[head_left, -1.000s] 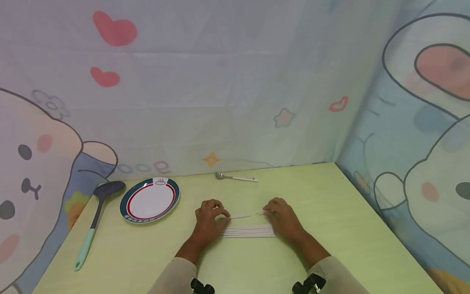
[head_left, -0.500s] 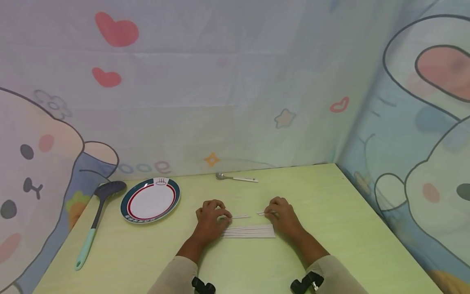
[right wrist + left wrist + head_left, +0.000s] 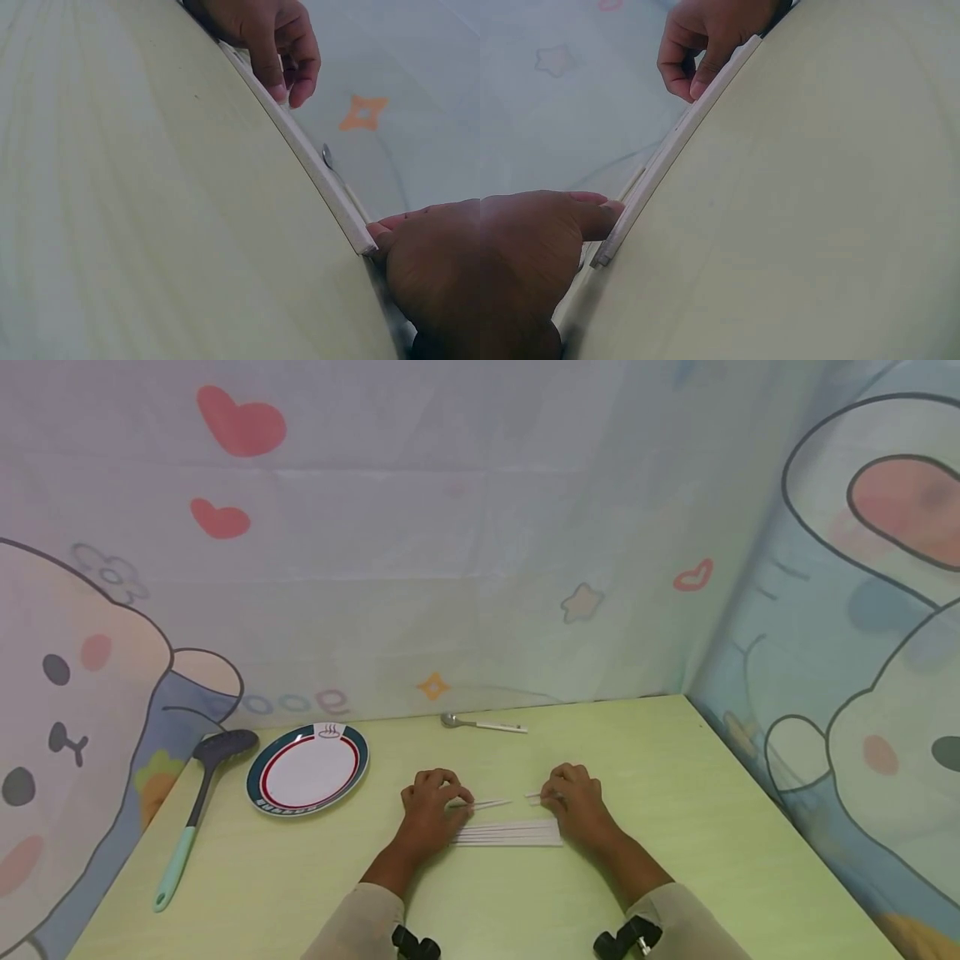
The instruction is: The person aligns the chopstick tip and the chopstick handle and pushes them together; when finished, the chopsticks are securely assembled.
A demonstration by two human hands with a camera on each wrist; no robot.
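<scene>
In the head view, several thin white sticks point(image 3: 510, 834) lie side by side in a flat row on the table. Just beyond the row's left end, my left hand point(image 3: 431, 808) pinches thin white sticks point(image 3: 491, 804) whose tips fan apart slightly to the right. Opposite it, my right hand point(image 3: 579, 806) pinches thin white sticks point(image 3: 533, 795), their ends pointing left. A small gap separates the two sets of tips. Both wrist views show the row edge-on as a pale strip point(image 3: 679, 150), with fingertips close along its far side.
A plate point(image 3: 309, 772) with a dark green rim sits at the left. Beside it lies a black slotted turner point(image 3: 197, 793) with a mint handle. A small spoon point(image 3: 483, 723) rests near the back edge, before a printed cloth backdrop point(image 3: 480, 527).
Both hands stay almost in place. The stick tips at each hand have spread apart a little, so two ends now show separately on each side.
</scene>
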